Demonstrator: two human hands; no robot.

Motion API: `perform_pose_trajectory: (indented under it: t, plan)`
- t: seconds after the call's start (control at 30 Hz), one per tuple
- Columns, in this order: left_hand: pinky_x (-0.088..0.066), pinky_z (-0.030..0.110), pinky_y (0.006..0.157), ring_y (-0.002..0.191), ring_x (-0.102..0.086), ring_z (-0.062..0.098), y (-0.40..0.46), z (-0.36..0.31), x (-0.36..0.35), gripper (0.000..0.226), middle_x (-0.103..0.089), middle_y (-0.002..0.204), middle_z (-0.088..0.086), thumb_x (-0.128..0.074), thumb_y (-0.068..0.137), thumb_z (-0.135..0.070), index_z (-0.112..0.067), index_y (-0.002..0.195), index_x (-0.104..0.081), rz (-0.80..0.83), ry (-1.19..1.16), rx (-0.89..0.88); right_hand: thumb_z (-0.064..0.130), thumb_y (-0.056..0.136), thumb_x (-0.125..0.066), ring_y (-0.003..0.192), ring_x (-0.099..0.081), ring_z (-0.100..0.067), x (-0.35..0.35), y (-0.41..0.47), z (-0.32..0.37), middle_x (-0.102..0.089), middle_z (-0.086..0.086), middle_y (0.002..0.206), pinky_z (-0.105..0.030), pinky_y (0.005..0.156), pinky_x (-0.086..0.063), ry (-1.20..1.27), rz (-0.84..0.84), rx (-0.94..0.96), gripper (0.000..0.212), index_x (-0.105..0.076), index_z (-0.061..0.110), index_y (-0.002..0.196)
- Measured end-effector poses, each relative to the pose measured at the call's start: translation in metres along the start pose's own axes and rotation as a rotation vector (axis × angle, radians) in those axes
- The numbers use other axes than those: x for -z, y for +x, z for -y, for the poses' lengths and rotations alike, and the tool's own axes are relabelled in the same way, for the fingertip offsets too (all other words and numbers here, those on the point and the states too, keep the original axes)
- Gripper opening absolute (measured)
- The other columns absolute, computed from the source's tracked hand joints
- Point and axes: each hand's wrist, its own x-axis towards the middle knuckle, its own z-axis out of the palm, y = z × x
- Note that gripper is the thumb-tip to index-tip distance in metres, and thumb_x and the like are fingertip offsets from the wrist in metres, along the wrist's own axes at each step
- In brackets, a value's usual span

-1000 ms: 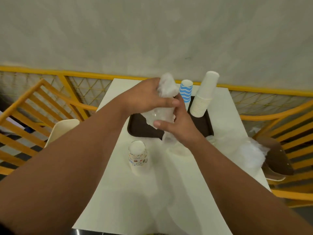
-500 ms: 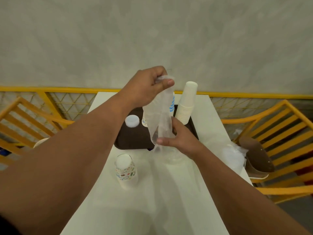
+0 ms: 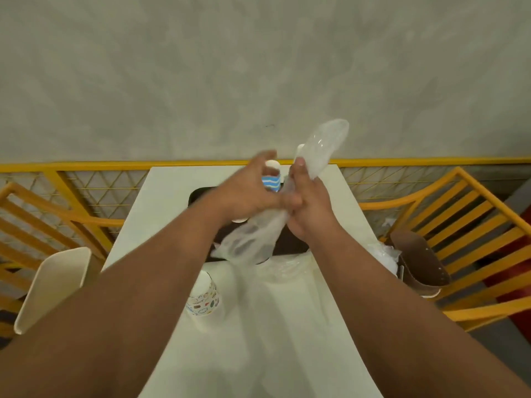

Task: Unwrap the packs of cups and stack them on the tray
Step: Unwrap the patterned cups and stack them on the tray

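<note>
Both hands meet above the dark brown tray (image 3: 198, 195) at the far end of the white table (image 3: 161, 196). My right hand (image 3: 309, 202) grips an empty clear plastic wrapper (image 3: 323, 149), whose upper end sticks up past the fingers while its lower end (image 3: 250, 241) hangs over the tray. My left hand (image 3: 247, 191) touches the wrapper at its thumb, fingers curled and blurred. Behind the hands stands a stack of blue-and-white striped cups (image 3: 271, 180) on the tray. A patterned cup stack (image 3: 204, 294) stands upside down on the table nearer me.
Crumpled clear wrappers (image 3: 385, 255) lie at the table's right edge beside a brown paper bag (image 3: 422, 259). Yellow wooden chairs (image 3: 471, 214) flank the table; a cream seat (image 3: 54, 282) is at the left. A yellow railing (image 3: 86, 165) runs along the wall.
My left hand dropped from the wrapper's top to meet my right hand. The right hand turned and now holds the wrapper pointing up and to the right. The view shifted.
</note>
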Motion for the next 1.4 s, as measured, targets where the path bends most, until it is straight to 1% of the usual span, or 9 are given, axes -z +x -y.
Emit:
perform_pose_trajectory:
  t: [0.13,0.27,0.43,0.53,0.7,0.93,1.13,1.27,1.4]
  plan:
    - [-0.049,0.033,0.085,0.088,-0.065,0.007,-0.001,0.033,-0.02,0.044,-0.072,0.099,-0.007,-0.069,0.086,-0.046,-0.022,0.121,-0.058,0.012,0.052,0.011,0.05,0.095,-0.049,0.071,-0.066,-0.02,-0.005,0.018,0.013,-0.057,-0.003,0.073,-0.041,0.083,-0.055,0.197,-0.123,-0.089,0.042,-0.054,0.009,0.088]
    - [-0.04,0.033,0.066,0.061,-0.048,0.008,0.003,0.039,-0.016,0.021,-0.056,0.07,-0.006,-0.052,0.099,-0.04,-0.023,0.104,-0.063,0.044,0.029,0.083,0.045,0.098,-0.049,0.04,-0.035,-0.012,0.019,0.037,0.026,-0.029,0.001,0.056,-0.031,0.058,-0.048,0.191,-0.304,-0.082,0.035,-0.045,0.014,0.083]
    - [-0.041,0.03,0.067,0.077,-0.055,0.013,0.02,0.037,-0.023,0.022,-0.059,0.087,-0.004,-0.043,0.102,-0.041,-0.024,0.106,-0.056,0.022,0.285,0.045,0.038,0.095,-0.056,0.069,-0.048,-0.017,0.056,0.044,0.032,-0.044,-0.004,0.08,-0.035,0.067,-0.05,0.124,-0.24,-0.226,0.036,-0.046,0.016,0.121]
    - [-0.044,0.032,0.074,0.077,-0.053,0.013,0.036,0.051,-0.038,0.025,-0.058,0.082,-0.002,-0.044,0.102,-0.038,-0.017,0.1,-0.059,0.024,0.18,0.105,0.013,0.098,-0.049,0.094,-0.06,-0.027,0.102,0.05,0.045,-0.054,-0.008,0.107,-0.043,0.072,-0.055,-0.27,-0.25,-0.155,0.035,-0.044,0.016,0.132]
    - [-0.046,0.026,0.074,0.088,-0.062,0.015,0.059,0.076,-0.084,0.019,-0.066,0.098,-0.001,-0.057,0.096,-0.032,-0.024,0.114,-0.055,0.094,0.201,0.104,0.021,0.093,-0.063,0.074,-0.059,-0.016,0.186,0.075,0.063,-0.062,-0.005,0.094,-0.029,0.058,-0.049,-1.03,-0.016,-0.264,0.017,-0.062,0.028,0.109]
    - [-0.048,0.034,0.086,0.098,-0.062,0.021,0.085,0.142,-0.137,0.028,-0.066,0.111,0.002,-0.053,0.098,-0.027,-0.024,0.126,-0.058,0.051,0.58,0.102,0.013,0.085,-0.074,0.078,-0.06,-0.014,0.246,0.138,0.044,-0.062,-0.006,0.093,-0.025,0.064,-0.053,-1.192,0.285,-0.361,0.013,-0.066,0.011,0.095]
    - [-0.051,0.033,0.095,0.116,-0.054,0.019,0.08,0.174,-0.181,0.047,-0.039,0.145,-0.004,-0.047,0.1,-0.021,-0.029,0.146,-0.039,0.145,0.799,0.098,0.017,0.077,-0.081,0.083,-0.059,-0.012,0.285,0.164,-0.006,-0.065,0.008,0.087,-0.029,0.078,-0.049,-1.276,0.533,-0.3,0.02,-0.071,0.031,0.086]
    - [-0.05,0.034,0.09,0.118,-0.053,0.022,0.082,0.177,-0.192,0.056,-0.035,0.148,-0.001,-0.046,0.1,-0.025,-0.033,0.152,-0.027,0.181,0.927,0.083,0.031,0.074,-0.083,0.094,-0.055,-0.005,0.296,0.161,-0.022,-0.06,0.017,0.106,-0.014,0.078,-0.044,-1.458,0.751,-0.253,0.046,-0.067,0.035,0.117]
    - [-0.056,0.036,0.07,0.1,-0.062,0.026,0.081,0.192,-0.198,0.045,-0.048,0.14,0.007,-0.052,0.096,-0.036,-0.032,0.141,-0.048,0.159,1.024,-0.045,0.026,0.082,-0.077,0.093,-0.057,-0.009,0.306,0.163,-0.037,-0.063,0.007,0.104,-0.024,0.084,-0.047,-1.525,0.871,-0.136,0.028,-0.073,0.027,0.11]
